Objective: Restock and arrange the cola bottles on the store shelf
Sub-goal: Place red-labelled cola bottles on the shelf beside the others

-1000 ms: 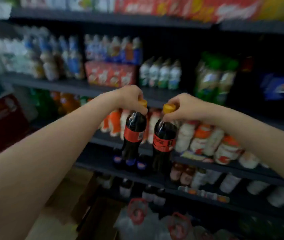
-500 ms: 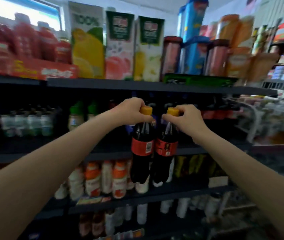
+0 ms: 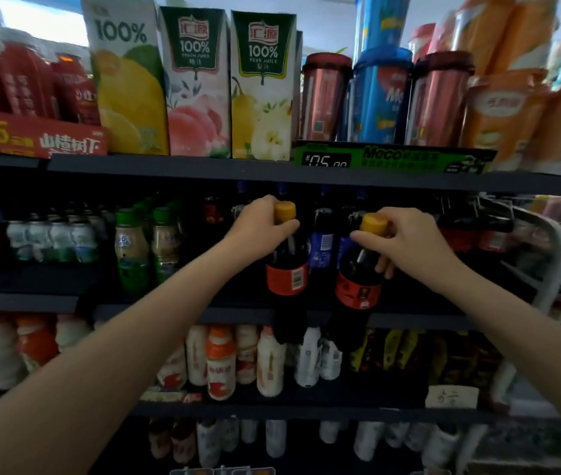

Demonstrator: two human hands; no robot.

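Two dark cola bottles with red labels and orange caps hang in front of the second shelf. My left hand [image 3: 261, 222] grips the neck of the left cola bottle [image 3: 286, 275] just under its cap. The right cola bottle [image 3: 358, 286] is held by my right hand [image 3: 406, 240], fingers curled round its neck and shoulder. Both bottles are upright, about a hand's width apart, their bases hanging below the dark shelf edge [image 3: 176, 311]. Behind them, blue-labelled dark bottles [image 3: 322, 241] stand on that shelf.
Green-capped bottles [image 3: 133, 250] and small white bottles stand left on the same shelf. Juice cartons [image 3: 197, 87] and cups [image 3: 378, 97] fill the shelf above. Milk-drink bottles [image 3: 221, 363] line the shelf below. A white wire rack [image 3: 546, 241] juts out at right.
The view rose from the lower shelves to the upper ones. Both hands lifted the bottles higher and moved them apart; the bottles now hang in front of the second shelf.
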